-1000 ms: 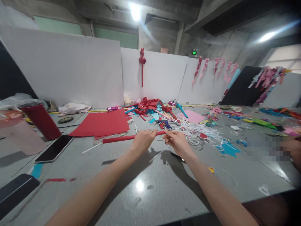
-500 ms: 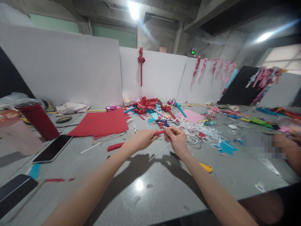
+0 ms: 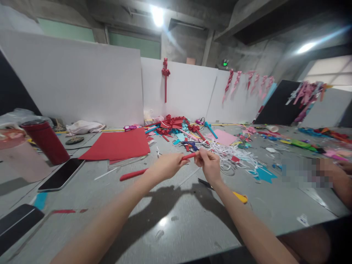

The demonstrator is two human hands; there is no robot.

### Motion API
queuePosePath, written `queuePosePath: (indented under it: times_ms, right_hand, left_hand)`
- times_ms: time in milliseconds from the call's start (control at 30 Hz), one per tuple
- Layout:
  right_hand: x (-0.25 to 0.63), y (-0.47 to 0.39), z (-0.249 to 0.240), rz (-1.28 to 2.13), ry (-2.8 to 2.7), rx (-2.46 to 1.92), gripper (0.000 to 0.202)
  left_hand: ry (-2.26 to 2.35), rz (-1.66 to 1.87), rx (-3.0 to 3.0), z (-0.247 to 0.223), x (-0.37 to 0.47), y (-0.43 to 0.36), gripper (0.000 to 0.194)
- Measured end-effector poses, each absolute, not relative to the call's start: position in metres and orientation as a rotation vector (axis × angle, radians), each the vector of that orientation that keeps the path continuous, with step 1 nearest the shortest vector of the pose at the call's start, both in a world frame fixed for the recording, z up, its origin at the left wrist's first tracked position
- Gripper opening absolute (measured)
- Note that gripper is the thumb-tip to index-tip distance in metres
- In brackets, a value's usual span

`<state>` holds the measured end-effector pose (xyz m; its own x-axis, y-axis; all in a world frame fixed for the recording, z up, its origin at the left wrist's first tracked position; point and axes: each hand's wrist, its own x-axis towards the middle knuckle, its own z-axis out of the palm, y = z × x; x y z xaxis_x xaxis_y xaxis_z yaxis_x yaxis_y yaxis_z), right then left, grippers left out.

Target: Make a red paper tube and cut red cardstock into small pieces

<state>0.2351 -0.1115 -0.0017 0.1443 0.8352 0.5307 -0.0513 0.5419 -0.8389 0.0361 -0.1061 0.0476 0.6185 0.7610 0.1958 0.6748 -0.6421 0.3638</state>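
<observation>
Tube (image 3: 134, 175), red and slim, now slants more steeply through left hand (image 3: 168, 165) to right hand (image 3: 211, 164), both grasping it, seemingly mid-adjustment.

One camera, worn on the person's head, looked forward and down from behind and above the grip, where the bare left hand (image 3: 170, 165) and bare right hand (image 3: 211, 164) held a slim red rod (image 3: 133, 174). Bare forearms (image 3: 117, 211) ran away from the lens toward the grip, which stood near the camera, just below the view's centre and a touch right of it. The wide view took in the flat grey tabletop (image 3: 162, 244) to both sides of the grip, its near edge lower right; the tall, flat white panels (image 3: 189, 88) well beyond the grip; and, high above it, a heavy grey concrete beam (image 3: 249, 19) and a glaring white ceiling lamp (image 3: 157, 16).
</observation>
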Motion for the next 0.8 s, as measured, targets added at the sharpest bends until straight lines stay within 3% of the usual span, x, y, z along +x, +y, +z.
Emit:
queuePosePath:
  times_ms: [133,233,333,500,633,800]
  right_hand:
    - [0.235,-0.106,0.003,1.104,-1.271,-0.875,0.042]
    - [0.236,-0.103,0.001,1.401,-1.161,-0.859,0.037]
    - [0.237,-0.102,-0.001,1.487,-1.035,-0.871,0.036]
    - [0.234,-0.101,-0.005,1.381,-1.102,-0.915,0.041]
    - [0.233,-0.102,-0.004,1.088,-1.291,-0.906,0.042]
    - [0.236,-0.108,0.002,0.849,-1.47,-0.804,0.034]
  left_hand:
    - [1.554,0.45,2.921,0.034,0.036,-0.1,0.031]
    - [1.581,0.379,2.995,0.024,0.036,-0.094,0.025]
    - [1.564,0.333,3.01,0.017,0.038,-0.091,0.023]
    - [1.528,0.41,2.881,0.013,0.039,-0.087,0.038]
    - [1.181,0.506,2.621,0.019,0.035,-0.081,0.04]
    - [0.896,0.373,2.135,0.033,0.03,-0.083,0.049]
